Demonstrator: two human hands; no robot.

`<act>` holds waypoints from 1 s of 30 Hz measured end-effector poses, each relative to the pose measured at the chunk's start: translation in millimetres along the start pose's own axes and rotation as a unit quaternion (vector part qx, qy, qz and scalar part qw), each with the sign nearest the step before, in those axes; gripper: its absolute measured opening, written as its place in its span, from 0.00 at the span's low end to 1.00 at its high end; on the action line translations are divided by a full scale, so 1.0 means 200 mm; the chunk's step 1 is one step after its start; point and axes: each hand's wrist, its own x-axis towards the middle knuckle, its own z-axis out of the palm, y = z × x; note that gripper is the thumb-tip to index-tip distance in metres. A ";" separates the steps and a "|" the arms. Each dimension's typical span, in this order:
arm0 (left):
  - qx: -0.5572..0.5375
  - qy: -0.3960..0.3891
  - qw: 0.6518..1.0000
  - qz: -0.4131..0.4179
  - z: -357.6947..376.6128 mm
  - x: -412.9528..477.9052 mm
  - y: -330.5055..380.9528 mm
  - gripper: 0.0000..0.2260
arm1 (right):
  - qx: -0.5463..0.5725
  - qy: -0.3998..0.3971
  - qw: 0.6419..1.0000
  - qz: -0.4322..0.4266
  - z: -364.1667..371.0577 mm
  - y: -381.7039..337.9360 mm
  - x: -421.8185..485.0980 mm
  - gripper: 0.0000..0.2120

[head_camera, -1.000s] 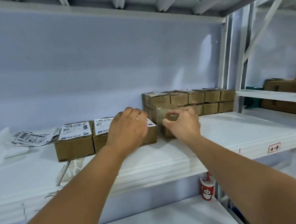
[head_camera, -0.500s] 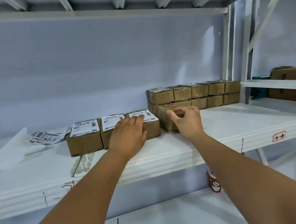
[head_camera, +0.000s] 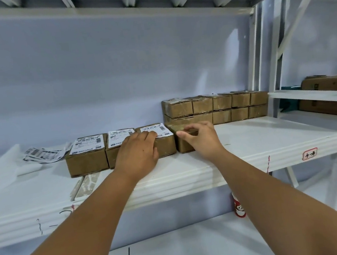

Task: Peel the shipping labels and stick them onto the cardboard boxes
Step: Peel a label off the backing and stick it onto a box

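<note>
Head view, left hand (head_camera: 137, 151): we are laying near-straight fingers flat on the label (head_camera: 160, 129) of the third labelled box (head_camera: 166, 146), likely pressing it down so it sticks.
Head view, right hand (head_camera: 202, 139): we are curling fingers and thumb round the bare box (head_camera: 185, 146) just right of the left fingertips, probably drawing it in for labelling.
Loose labels (head_camera: 42, 155): these are lying well left of all fingers.

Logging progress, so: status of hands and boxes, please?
Left hand presses label on third box. Right hand grips unlabelled box. Loose labels lie far left.
</note>
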 end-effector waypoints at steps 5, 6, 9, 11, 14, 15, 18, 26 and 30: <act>-0.006 -0.008 1.000 -0.002 0.00 0.00 -0.01 0.16 | -0.010 -0.037 0.999 -0.020 0.00 0.01 0.01 0.18; -0.008 -0.008 1.000 -0.002 0.00 0.00 -0.01 0.16 | -0.011 -0.041 0.999 -0.022 0.00 0.01 0.01 0.18; -0.010 -0.009 1.000 -0.001 0.00 0.00 -0.01 0.16 | -0.017 -0.049 0.998 -0.028 0.00 0.02 0.02 0.17; -0.009 -0.008 1.000 0.001 0.00 0.00 -0.01 0.17 | -0.019 -0.051 0.998 -0.028 0.00 0.02 0.02 0.17; -0.018 -0.008 1.000 0.017 0.00 0.00 -0.02 0.18 | -0.015 -0.047 0.998 -0.025 0.01 0.02 0.02 0.17; -0.018 -0.009 0.999 0.025 0.01 0.00 -0.02 0.19 | -0.010 -0.047 0.999 -0.024 0.01 0.02 0.02 0.16; -0.008 -0.009 0.999 0.039 0.01 0.01 -0.02 0.20 | 0.001 -0.048 0.998 -0.027 0.01 0.03 0.03 0.14; -0.013 0.034 0.999 0.024 0.01 0.01 -0.01 0.19 | -0.024 0.038 0.999 -0.025 0.01 -0.01 0.01 0.13; -0.026 0.073 0.997 0.002 -0.05 -0.04 -0.04 0.17 | -0.110 0.149 0.976 -0.112 0.03 -0.08 -0.06 0.10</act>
